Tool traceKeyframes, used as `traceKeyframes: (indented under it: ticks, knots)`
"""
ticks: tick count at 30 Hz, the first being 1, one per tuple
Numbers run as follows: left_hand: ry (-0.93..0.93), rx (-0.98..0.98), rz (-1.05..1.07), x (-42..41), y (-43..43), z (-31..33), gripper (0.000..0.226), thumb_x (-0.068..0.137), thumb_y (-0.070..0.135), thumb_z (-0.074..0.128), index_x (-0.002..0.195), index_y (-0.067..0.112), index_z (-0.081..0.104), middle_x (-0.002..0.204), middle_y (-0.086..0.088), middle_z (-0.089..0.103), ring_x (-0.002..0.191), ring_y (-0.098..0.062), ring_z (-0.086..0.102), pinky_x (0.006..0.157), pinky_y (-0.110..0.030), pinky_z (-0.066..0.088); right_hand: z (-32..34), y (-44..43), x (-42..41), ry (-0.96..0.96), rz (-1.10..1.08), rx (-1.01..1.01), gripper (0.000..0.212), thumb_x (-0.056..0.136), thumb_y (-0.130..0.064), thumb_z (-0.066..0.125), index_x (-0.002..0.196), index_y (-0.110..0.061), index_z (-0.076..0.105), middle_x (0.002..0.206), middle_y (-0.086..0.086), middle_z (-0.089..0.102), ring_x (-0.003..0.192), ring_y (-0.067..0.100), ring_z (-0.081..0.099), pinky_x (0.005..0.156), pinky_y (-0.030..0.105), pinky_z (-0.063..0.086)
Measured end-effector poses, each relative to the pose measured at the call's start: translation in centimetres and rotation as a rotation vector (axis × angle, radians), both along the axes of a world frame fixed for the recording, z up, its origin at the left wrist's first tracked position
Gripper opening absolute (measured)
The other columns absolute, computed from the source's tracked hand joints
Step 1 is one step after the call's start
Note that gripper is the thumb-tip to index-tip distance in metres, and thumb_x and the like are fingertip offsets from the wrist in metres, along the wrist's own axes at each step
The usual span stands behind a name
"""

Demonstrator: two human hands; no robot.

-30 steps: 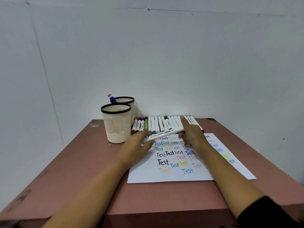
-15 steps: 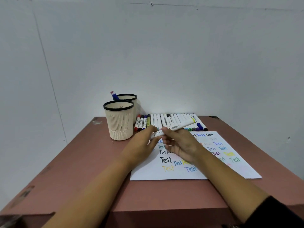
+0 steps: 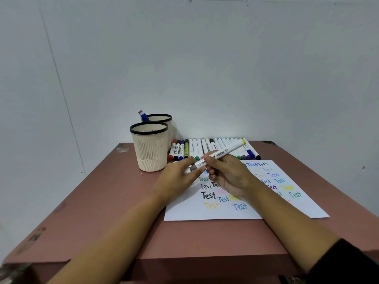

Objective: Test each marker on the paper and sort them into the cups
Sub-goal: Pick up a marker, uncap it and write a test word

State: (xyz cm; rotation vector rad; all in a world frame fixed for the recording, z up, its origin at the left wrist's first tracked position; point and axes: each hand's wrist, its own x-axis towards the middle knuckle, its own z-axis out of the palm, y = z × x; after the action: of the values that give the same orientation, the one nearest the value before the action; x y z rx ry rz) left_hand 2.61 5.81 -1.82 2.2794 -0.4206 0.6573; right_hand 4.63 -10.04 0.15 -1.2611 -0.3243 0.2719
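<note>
Only one view is given, from a wide-angle camera worn on the person's head, at the near edge of the table (image 3: pixel 106 201). It looks forward and down toward the far wall (image 3: pixel 205 68), which fills the upper half of the frame. The table fills the lower half. Both forearms enter from the bottom. The left hand (image 3: pixel 178 179) and right hand (image 3: pixel 231 177) meet at arm's reach on a marker (image 3: pixel 223 153), just below centre. The paper (image 3: pixel 184 212) lies right of centre, and the cups (image 3: pixel 150 148) stand far and left.
</note>
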Motion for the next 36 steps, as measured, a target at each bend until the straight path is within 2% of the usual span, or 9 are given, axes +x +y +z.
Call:
traceKeyframes:
  ticks: [4, 6, 10, 12, 14, 18, 23, 29, 36]
  knots:
    - [0.074, -0.012, 0.033, 0.0, 0.2, 0.3, 0.022, 0.082, 0.035, 0.067, 0.093, 0.019, 0.057, 0.066, 0.010, 0.055, 0.058, -0.003, 0.049, 0.054, -0.013, 0.036, 0.2, 0.0, 0.0, 0.026, -0.096, 0.012, 0.009, 0.090, -0.013, 0.061, 0.083, -0.006, 0.061, 0.057, 0.002, 0.049, 0.047, 0.007, 0.044, 0.042, 0.017, 0.038]
    - [0.101, 0.011, 0.051, 0.2, 0.6, 0.3, 0.022, 0.085, 0.028, 0.065, 0.102, 0.017, 0.056, 0.077, 0.006, 0.056, 0.062, -0.003, 0.047, 0.055, -0.011, 0.034, 0.5, -0.2, -0.1, 0.049, -0.158, 0.056, 0.013, 0.091, -0.016, 0.061, 0.080, -0.008, 0.061, 0.060, 0.003, 0.050, 0.049, 0.010, 0.046, 0.042, 0.019, 0.039]
    - [0.124, -0.063, 0.152, 1.0, 1.5, 0.3, 0.016, 0.092, 0.017, 0.053, 0.104, 0.009, 0.061, 0.101, -0.002, 0.060, 0.085, -0.014, 0.051, 0.064, -0.020, 0.029, 0.8, -0.8, -0.2, 0.104, -0.203, 0.184, 0.015, 0.093, -0.011, 0.055, 0.080, -0.005, 0.057, 0.079, 0.020, 0.066, 0.064, 0.026, 0.066, 0.054, 0.028, 0.057]
    - [0.154, -0.168, 0.193, 1.3, 1.8, 0.2, 0.013, 0.093, 0.018, 0.051, 0.098, 0.012, 0.062, 0.096, -0.001, 0.060, 0.088, -0.018, 0.054, 0.071, -0.025, 0.035, 0.8, -0.7, -0.2, 0.100, -0.184, 0.180, 0.013, 0.093, -0.007, 0.054, 0.080, -0.004, 0.055, 0.092, 0.030, 0.065, 0.070, 0.032, 0.069, 0.059, 0.030, 0.059]
    - [0.192, -0.304, 0.205, 1.6, 2.0, 0.1, 0.010, 0.092, 0.019, 0.050, 0.093, 0.015, 0.060, 0.086, -0.005, 0.063, 0.079, -0.019, 0.057, 0.075, -0.033, 0.047, 0.9, -0.3, -0.3, 0.074, -0.167, 0.135, 0.012, 0.091, -0.003, 0.054, 0.079, -0.005, 0.053, 0.097, 0.033, 0.064, 0.070, 0.032, 0.068, 0.058, 0.029, 0.058]
    - [0.261, -0.509, 0.197, 1.7, 2.3, 0.1, 0.013, 0.092, 0.016, 0.050, 0.096, 0.009, 0.060, 0.065, -0.002, 0.059, 0.057, -0.013, 0.054, 0.064, -0.030, 0.050, 0.9, 1.0, -0.9, 0.004, -0.178, 0.030, 0.012, 0.087, 0.005, 0.057, 0.080, -0.005, 0.055, 0.076, 0.017, 0.064, 0.062, 0.022, 0.062, 0.052, 0.023, 0.054]
    - [0.277, -0.573, 0.184, 1.8, 2.4, 0.1, 0.012, 0.092, 0.014, 0.050, 0.093, 0.007, 0.060, 0.063, -0.002, 0.057, 0.054, -0.013, 0.051, 0.059, -0.024, 0.046, -0.2, 2.6, -2.0, -0.127, -0.219, -0.176, 0.015, 0.086, 0.003, 0.056, 0.077, -0.008, 0.051, 0.063, 0.009, 0.062, 0.055, 0.019, 0.057, 0.051, 0.027, 0.049]
    - [0.277, -0.565, 0.189, 1.9, 2.4, 0.0, 0.013, 0.092, 0.015, 0.051, 0.095, 0.008, 0.060, 0.063, -0.002, 0.058, 0.054, -0.012, 0.051, 0.060, -0.024, 0.046, -0.9, 2.9, -2.2, -0.155, -0.280, -0.275, 0.018, 0.084, 0.002, 0.056, 0.070, -0.007, 0.049, 0.061, 0.013, 0.059, 0.052, 0.022, 0.053, 0.052, 0.033, 0.047]
    - [0.279, -0.549, 0.186, 2.0, 2.5, 0.0, 0.013, 0.092, 0.017, 0.051, 0.096, 0.009, 0.061, 0.065, -0.001, 0.059, 0.057, -0.012, 0.052, 0.062, -0.024, 0.047, -1.1, 3.2, -2.6, -0.222, -0.266, -0.344, 0.015, 0.082, 0.001, 0.060, 0.081, -0.009, 0.049, 0.069, 0.016, 0.061, 0.054, 0.020, 0.057, 0.053, 0.030, 0.052]
